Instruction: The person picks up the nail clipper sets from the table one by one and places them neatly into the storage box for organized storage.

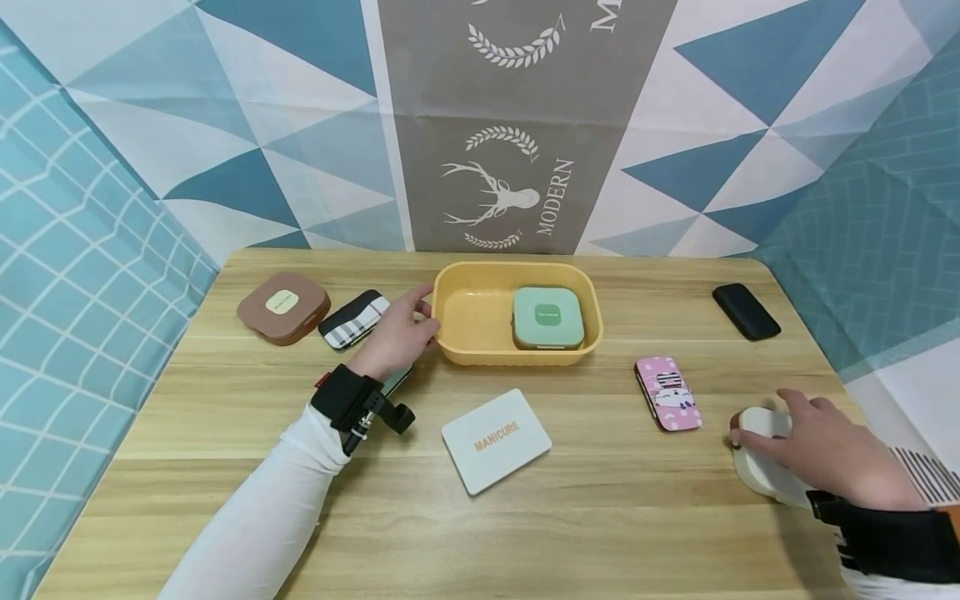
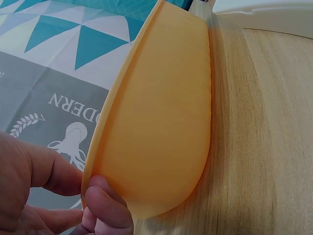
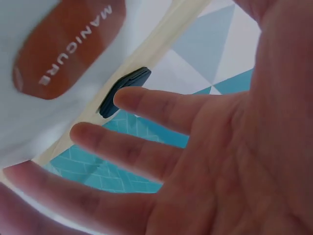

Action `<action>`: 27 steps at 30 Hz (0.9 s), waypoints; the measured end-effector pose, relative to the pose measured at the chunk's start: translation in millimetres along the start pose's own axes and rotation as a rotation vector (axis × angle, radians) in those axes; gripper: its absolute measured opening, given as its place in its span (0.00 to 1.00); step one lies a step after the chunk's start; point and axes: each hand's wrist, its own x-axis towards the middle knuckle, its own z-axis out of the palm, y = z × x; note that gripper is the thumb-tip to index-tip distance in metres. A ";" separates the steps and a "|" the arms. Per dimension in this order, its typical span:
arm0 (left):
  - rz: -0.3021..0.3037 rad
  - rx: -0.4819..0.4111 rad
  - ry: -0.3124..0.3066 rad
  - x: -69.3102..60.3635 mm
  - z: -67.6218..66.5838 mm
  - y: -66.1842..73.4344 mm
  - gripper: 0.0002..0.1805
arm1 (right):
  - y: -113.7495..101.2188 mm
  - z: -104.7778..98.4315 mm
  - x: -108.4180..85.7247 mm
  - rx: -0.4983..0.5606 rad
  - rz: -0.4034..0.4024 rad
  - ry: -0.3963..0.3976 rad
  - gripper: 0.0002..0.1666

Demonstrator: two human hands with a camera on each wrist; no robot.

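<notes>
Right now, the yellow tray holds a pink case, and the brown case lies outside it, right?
Not quite: the head view shows a green case in the yellow tray, not a pink one. The brown case does lie outside.

Place: cloth-screened nook, room type unclear
Deer-print cloth (image 1: 517,100): hung at twelve o'clock
Blue grid cloth (image 1: 75,267): hung at nine
Wood-grain table (image 1: 600,517): bordered by both

"MANICURE" marks the flat case (image 1: 497,442) and the rounded case (image 3: 68,51) — "MODERN" the grey backdrop (image 1: 517,104).
</notes>
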 end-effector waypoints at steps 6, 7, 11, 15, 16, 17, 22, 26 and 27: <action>0.003 -0.009 -0.004 -0.8 -0.8 0.5 0.37 | -5.5 4.5 -3.6 0.018 0.103 -0.015 0.77; 0.004 -0.012 -0.004 -0.8 -0.8 0.6 0.37 | -6.2 5.0 -3.9 0.019 0.112 -0.017 0.77; 0.008 -0.015 -0.002 -0.5 -0.8 0.3 0.37 | -7.2 6.6 -4.8 0.032 0.121 -0.019 0.73; 0.016 -0.014 -0.003 -0.3 -0.4 0.7 0.37 | -9.4 7.8 -4.6 0.050 0.151 -0.037 0.72; 0.018 -0.013 -0.002 -0.3 -0.4 0.9 0.37 | -10.3 8.0 -4.5 0.049 0.164 -0.039 0.73; 0.020 -0.014 -0.001 -0.6 -0.4 1.4 0.37 | -10.9 8.0 -4.2 0.048 0.171 -0.036 0.73; 0.021 -0.009 0.006 -1.0 -0.7 1.0 0.37 | -12.7 8.5 -4.7 0.039 0.189 -0.048 0.72; 0.022 -0.007 0.006 -1.4 -0.3 0.3 0.37 | -12.8 11.2 -5.5 0.042 0.181 -0.087 0.68; 0.025 -0.010 0.006 -1.6 -0.1 0.4 0.37 | -12.9 11.8 -5.4 0.044 0.181 -0.092 0.68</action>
